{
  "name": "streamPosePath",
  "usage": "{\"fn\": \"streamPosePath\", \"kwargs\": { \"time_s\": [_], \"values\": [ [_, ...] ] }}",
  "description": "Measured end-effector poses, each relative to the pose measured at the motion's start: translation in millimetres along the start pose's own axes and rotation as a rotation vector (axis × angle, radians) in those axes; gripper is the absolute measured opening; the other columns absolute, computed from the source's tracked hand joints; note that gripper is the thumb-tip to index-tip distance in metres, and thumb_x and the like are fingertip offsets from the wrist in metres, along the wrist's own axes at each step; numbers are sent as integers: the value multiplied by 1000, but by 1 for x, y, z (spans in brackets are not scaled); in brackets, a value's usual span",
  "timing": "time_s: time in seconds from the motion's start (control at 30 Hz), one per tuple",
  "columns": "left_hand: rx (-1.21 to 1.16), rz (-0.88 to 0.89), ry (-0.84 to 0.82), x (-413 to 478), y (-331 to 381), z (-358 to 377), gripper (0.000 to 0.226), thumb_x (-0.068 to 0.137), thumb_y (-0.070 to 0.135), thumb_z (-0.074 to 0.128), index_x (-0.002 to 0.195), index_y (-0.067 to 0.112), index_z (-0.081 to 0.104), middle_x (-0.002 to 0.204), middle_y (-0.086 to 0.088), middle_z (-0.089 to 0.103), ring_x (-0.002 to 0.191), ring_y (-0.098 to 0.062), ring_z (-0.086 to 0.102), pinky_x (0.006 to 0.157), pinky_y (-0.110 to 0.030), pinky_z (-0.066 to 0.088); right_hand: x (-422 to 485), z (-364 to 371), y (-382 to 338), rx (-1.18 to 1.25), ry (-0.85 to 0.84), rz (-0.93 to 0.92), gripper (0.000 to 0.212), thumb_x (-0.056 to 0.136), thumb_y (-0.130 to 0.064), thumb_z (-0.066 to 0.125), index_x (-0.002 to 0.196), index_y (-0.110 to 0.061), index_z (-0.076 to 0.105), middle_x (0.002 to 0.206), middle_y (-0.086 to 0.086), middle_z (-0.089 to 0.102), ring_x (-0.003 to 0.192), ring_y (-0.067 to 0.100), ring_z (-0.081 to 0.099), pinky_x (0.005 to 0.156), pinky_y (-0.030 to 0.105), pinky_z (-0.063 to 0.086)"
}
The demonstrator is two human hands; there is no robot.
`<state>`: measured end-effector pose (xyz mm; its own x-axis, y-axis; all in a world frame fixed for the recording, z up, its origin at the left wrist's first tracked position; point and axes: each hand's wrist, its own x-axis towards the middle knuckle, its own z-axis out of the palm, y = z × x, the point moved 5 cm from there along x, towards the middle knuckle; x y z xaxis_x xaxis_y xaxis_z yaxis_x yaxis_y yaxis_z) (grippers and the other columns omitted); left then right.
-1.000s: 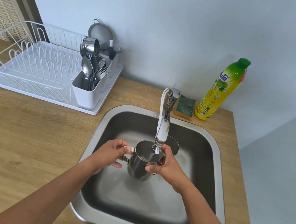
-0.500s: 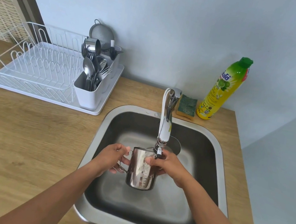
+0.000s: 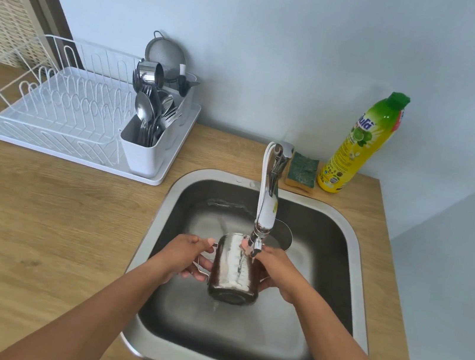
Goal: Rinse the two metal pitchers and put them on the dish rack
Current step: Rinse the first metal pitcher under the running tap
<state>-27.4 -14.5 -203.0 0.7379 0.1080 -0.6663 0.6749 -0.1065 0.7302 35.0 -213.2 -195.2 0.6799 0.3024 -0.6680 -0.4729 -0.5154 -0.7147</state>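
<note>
Both hands hold one metal pitcher (image 3: 235, 268) over the sink (image 3: 352, 251), just under the tip of the faucet (image 3: 266, 203). The left hand (image 3: 187, 254) is curled around the pitcher's thin wire-like handle, thumb on top near the rim and fingers wrapped beneath. The right hand (image 3: 273, 268) clasps the opposite side of the body, thumb up by the rim right beside the faucet tip, fingers closed under the wall.

The pitcher is tipped so its mouth faces away from the camera and its dark round base points toward the viewer and slightly down. Its steel wall is shiny and wet, with a column of measuring marks running along it, and a little water drips from the lower edge into the sink.

A second metal pitcher (image 3: 281, 236) stands in the sink behind the faucet, only part of its round rim showing past the spout and the right hand.

The white dish rack (image 3: 54, 107) sits on the wooden counter (image 3: 36, 225) left of the sink, well apart from the faucet; its utensil holder (image 3: 148, 147), full of spoons and forks, is at the end nearest the sink. Behind the faucet lie a green-topped sponge (image 3: 302, 171) and, just right of it, a yellow dish soap bottle (image 3: 360, 143) with a green cap.
</note>
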Motion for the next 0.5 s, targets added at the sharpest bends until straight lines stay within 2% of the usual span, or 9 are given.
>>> {"fn": "streamPosePath", "kwargs": {
  "time_s": [0.1, 0.17, 0.3, 0.4, 0.5],
  "values": [
    [-29, -19, -22, 1, -3, 2, 30, 100, 34, 53, 109, 7, 62, 71, -7, 76, 49, -17, 67, 39, -20, 33, -2, 0, 0, 6, 9, 46, 50, 91, -48, 58, 110, -4, 68, 83, 11, 66, 64, 24, 63, 68, 44, 60],
    [-60, -28, -30, 3, -5, 4, 29, 99, 31, 55, 110, 5, 63, 67, -5, 75, 47, -15, 66, 38, -19, 35, -6, 1, -2, 13, 6, 69, 46, 92, -52, 54, 105, -10, 68, 89, 12, 68, 72, 27, 66, 69, 45, 60],
    [-79, -55, -25, 7, -10, 5, 33, 97, 32, 58, 111, 3, 66, 75, -11, 73, 46, -13, 66, 36, -18, 35, -12, 3, -4, 13, -14, 102, 44, 93, -60, 46, 99, -20, 64, 90, 10, 71, 75, 28, 69, 57, 40, 61],
    [-80, -68, -38, 9, -12, 5, 36, 96, 35, 60, 111, 4, 68, 78, -13, 69, 45, -11, 64, 36, -18, 36, -14, 4, -4, 19, -38, 128, 50, 91, -66, 43, 105, -22, 64, 88, 9, 73, 73, 28, 71, 51, 37, 58],
    [-84, -70, -46, 8, -11, 5, 36, 96, 35, 58, 111, 4, 69, 78, -14, 70, 45, -11, 64, 35, -19, 36, -16, 5, -4, 3, -50, 131, 53, 92, -66, 41, 109, -22, 63, 90, 10, 73, 74, 29, 72, 53, 39, 59]
  ]
}}
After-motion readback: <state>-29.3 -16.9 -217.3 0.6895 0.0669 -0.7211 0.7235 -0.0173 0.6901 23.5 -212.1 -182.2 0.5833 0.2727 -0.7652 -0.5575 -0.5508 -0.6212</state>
